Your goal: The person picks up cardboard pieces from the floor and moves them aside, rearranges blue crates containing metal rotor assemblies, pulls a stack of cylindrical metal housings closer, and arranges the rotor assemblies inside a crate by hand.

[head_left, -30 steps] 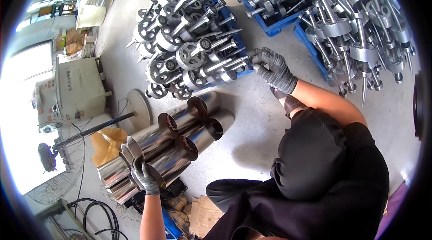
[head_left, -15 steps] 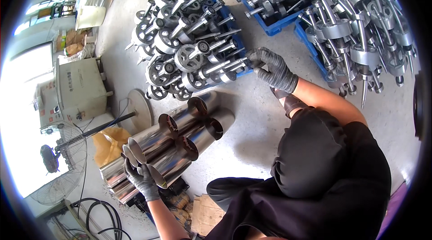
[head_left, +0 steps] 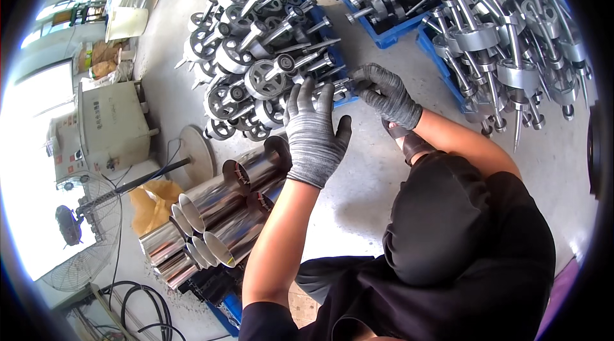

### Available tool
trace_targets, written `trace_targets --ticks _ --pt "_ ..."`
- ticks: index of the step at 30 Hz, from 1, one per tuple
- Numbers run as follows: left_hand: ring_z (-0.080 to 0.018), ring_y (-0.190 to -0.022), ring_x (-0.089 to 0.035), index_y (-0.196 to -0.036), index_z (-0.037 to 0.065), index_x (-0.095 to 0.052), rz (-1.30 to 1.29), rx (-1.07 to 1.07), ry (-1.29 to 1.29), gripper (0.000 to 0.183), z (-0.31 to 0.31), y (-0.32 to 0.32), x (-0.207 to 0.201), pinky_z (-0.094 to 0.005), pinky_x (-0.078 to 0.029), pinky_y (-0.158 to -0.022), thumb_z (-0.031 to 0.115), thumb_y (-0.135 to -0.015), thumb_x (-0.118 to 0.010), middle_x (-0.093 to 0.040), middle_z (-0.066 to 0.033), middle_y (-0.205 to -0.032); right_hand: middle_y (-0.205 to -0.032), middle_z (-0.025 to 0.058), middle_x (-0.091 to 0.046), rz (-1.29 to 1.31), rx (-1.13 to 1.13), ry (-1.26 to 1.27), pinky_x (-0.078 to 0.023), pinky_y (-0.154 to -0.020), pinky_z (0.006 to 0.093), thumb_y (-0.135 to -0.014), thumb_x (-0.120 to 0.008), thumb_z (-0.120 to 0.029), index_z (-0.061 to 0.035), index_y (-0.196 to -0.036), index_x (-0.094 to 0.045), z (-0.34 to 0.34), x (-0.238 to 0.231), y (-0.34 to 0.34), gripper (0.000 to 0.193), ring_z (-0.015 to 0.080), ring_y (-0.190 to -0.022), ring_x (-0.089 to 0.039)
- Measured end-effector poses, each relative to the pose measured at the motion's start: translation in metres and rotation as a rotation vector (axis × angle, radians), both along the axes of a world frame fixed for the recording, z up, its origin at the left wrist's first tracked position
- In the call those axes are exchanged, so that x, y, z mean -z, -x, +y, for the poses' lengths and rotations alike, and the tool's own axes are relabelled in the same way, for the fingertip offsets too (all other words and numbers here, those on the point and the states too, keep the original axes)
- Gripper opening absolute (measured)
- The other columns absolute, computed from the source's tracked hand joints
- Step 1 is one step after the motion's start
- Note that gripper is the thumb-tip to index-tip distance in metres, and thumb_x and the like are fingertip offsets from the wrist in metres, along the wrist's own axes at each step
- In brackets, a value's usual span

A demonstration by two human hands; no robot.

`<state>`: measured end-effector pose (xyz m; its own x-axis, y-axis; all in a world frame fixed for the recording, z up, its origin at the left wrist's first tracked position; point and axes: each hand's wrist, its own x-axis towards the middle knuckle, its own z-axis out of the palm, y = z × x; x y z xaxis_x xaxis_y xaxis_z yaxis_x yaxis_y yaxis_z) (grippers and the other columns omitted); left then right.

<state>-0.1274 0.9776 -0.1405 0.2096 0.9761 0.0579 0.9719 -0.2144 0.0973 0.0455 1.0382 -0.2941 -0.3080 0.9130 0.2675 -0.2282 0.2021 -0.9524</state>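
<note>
Polished tubes (head_left: pixel 214 194) were stacked in a bundle. Above their far ends, the left hand (head_left: pixel 314 139) was held empty, fingers spread. The right hand (head_left: pixel 389 98) was curled beside a shaft end (head_left: pixel 345 83); any pinch could not be told. Wheeled shafts (head_left: pixel 267 79) remained heaped, none lifted clear.

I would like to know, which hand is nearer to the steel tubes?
Left. The left hand appears in front of the right end of the tubes; the right hand is farther off, to the right, beside the wheels.
</note>
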Motion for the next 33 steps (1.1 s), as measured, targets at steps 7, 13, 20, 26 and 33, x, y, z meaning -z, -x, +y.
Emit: trace_targets --ticks 7,13,20,26,33 --pt "-0.0375 -0.125 -0.054 -0.132 0.006 -0.060 -0.272 0.080 -0.391 0.049 0.014 0.031 -0.007 -0.0492 -0.041 -0.108 0.016 -0.086 -0.071 -0.057 -0.0179 -0.133 -0.105 0.0025 -0.065 0.255 -0.128 0.338 -0.054 -0.081 0.0265 -0.099 -0.066 -0.007 -0.0035 -0.133 -0.059 -0.004 0.007 0.002 0.035 0.0098 -0.093 -0.062" --pt "-0.0385 -0.124 -0.057 -0.140 0.005 -0.054 -0.061 0.184 -0.331 0.056 0.055 0.075 -0.011 -0.0553 -0.038 -0.111 0.021 -0.088 -0.067 -0.062 -0.0173 -0.130 -0.102 0.0022 -0.065 -0.074 -0.025 0.103 -0.052 -0.082 0.0256 -0.098 -0.063 -0.004 -0.0030 -0.124 -0.063 0.014 -0.001 -0.006 0.026 0.0089 -0.090 -0.060" --pt "-0.0424 -0.100 -0.057 -0.130 0.007 -0.062 0.020 0.133 -0.425 0.050 0.076 0.084 -0.001 -0.0567 -0.045 -0.090 0.024 -0.083 -0.065 -0.061 -0.0201 -0.104 -0.112 0.0048 -0.070 -0.026 0.038 -0.073 -0.055 -0.091 0.0292 -0.097 -0.061 -0.004 -0.0056 -0.126 -0.066 0.049 -0.060 0.022 0.029 0.0137 -0.102 -0.068" --pt "-0.0409 -0.097 -0.057 -0.124 0.012 -0.064 0.062 0.096 -0.472 0.047 0.079 0.076 0.007 -0.0554 -0.045 -0.088 0.018 -0.077 -0.066 -0.063 -0.0182 -0.102 -0.121 0.0077 -0.068 -0.160 -0.248 -0.233 -0.055 -0.099 0.0334 -0.097 -0.060 -0.004 -0.0023 -0.126 -0.064 0.054 -0.065 0.016 0.029 0.0200 -0.110 -0.068" --pt "-0.0422 -0.106 -0.055 -0.130 0.011 -0.062 0.026 0.089 -0.423 0.052 0.078 0.078 0.013 -0.0583 -0.043 -0.095 0.017 -0.079 -0.063 -0.059 -0.0196 -0.109 -0.114 0.0042 -0.069 -0.010 -0.037 0.068 -0.056 -0.092 0.0270 -0.099 -0.061 -0.001 -0.0032 -0.123 -0.066 0.055 -0.048 0.012 0.025 0.0129 -0.105 -0.067"
